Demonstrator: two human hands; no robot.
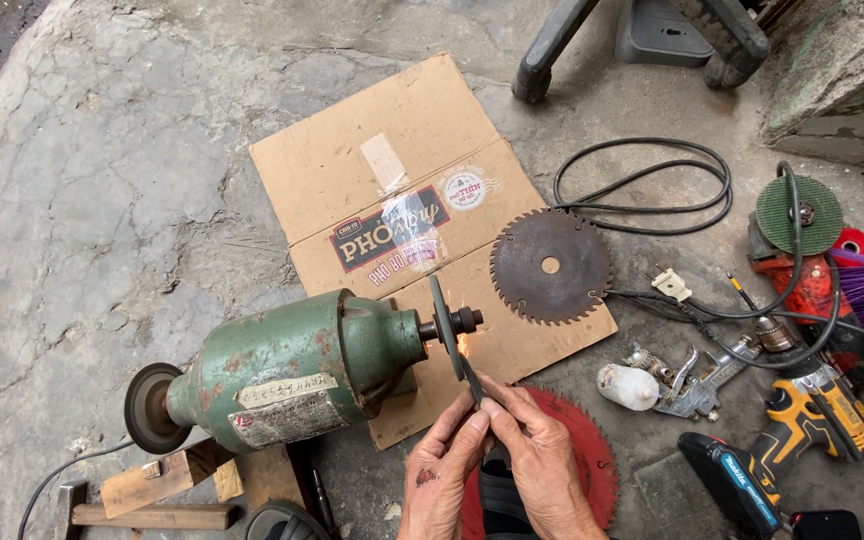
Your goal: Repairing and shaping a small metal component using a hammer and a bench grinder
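A green bench grinder (292, 375) lies on the ground, with a thin dark grinding disc (442, 325) on its right shaft. My left hand (442, 470) and my right hand (542, 460) together pinch a small dark metal piece (473, 388) against the disc's lower edge. Orange sparks glow at the contact point (463, 345). A red circular saw blade (582, 460) lies under my hands, partly hidden by them.
Flattened cardboard (392, 170) lies under the grinder's front. A rusty saw blade (550, 266) rests on it. To the right are a black cable (642, 185), an angle grinder with a green disc (800, 215), a cordless drill (802, 420), a wrench (697, 385) and a plug (672, 285).
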